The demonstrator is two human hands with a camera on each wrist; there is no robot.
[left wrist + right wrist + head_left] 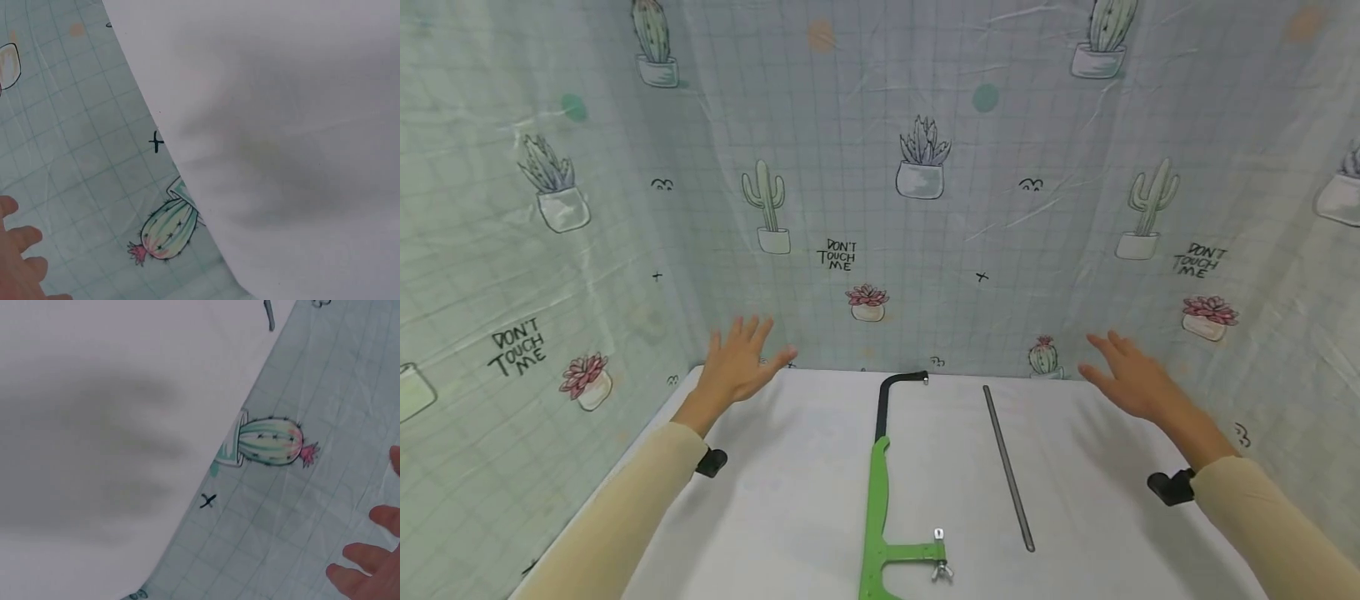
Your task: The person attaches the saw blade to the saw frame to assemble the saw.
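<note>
I find my left hand (735,364) and right hand (1131,377) both empty, fingers extended, raised over the far part of the white table (775,483) to either side of the tools, a stance that I judge leaves both items uncovered. The green hacksaw frame (877,492) lies flat between them, its wing nut (942,572) to the right and its near end outside the head view. The hacksaw blade (1009,471) lies detached to the frame's right, well apart from it, presumably so that either part can be gripped without disturbing the other.
</note>
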